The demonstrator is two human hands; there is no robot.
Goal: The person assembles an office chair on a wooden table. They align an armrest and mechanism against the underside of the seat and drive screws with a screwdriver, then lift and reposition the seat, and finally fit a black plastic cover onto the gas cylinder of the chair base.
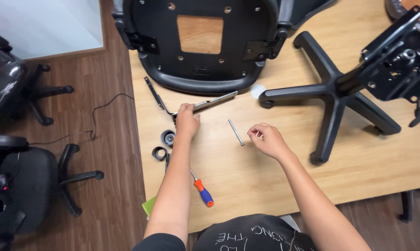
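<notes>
Light wooden table (275, 186) over dark wood floor; black chair seat (200, 44) lies underside up at the far edge, five-star base (333, 93) to its right. Left hand (187, 122) is closed around the bent end of a flat metal bracket (214, 101). Right hand (267, 139) is loosely curled, fingertips pinched, possibly on a small part, which cannot be made out. A metal rod (236, 132) lies between the hands; a screwdriver (202, 189) is seen nearer the body.

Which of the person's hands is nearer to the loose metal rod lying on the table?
The right hand: it is just right of the metal rod, not touching it. The left hand is farther off to the rod's left, on a flat metal bracket.
</notes>
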